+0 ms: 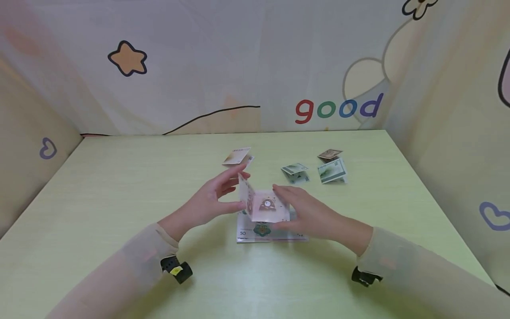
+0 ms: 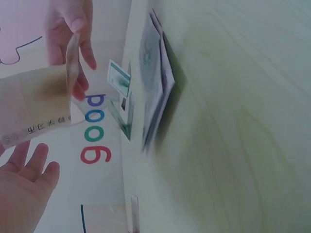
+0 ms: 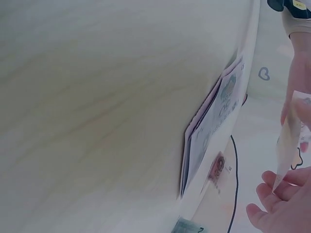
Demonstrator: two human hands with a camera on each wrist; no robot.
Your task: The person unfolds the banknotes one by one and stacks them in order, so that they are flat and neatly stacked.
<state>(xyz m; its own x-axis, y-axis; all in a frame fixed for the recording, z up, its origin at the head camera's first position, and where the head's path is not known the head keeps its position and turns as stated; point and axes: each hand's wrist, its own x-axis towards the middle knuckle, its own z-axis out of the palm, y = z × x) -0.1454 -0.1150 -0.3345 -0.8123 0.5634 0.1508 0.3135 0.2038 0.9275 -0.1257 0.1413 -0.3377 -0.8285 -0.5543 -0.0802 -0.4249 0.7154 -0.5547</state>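
A pale pinkish banknote point(image 1: 270, 206) with a crease is held up between both hands in the head view, its left part standing upright. My left hand point(image 1: 211, 195) holds that raised part, the thumb at its lower edge and fingers near the top. At the other end, my right hand point(image 1: 308, 212) grips the note by its upper and lower edges. Below lies a stack of flat banknotes point(image 1: 247, 237), the top one printed "50". The left wrist view shows the back of the held banknote point(image 2: 34, 99), with my left hand point(image 2: 26, 194) beside it and several fingers spread.
Behind the hands stand small folded notes: a pinkish one point(image 1: 237, 156) at left, a green one point(image 1: 295, 169), another green one point(image 1: 332, 170) and a brownish one point(image 1: 330, 153) at right. The pale wooden table point(image 1: 119, 186) meets printed fabric walls point(image 1: 199, 66) at the back and sides.
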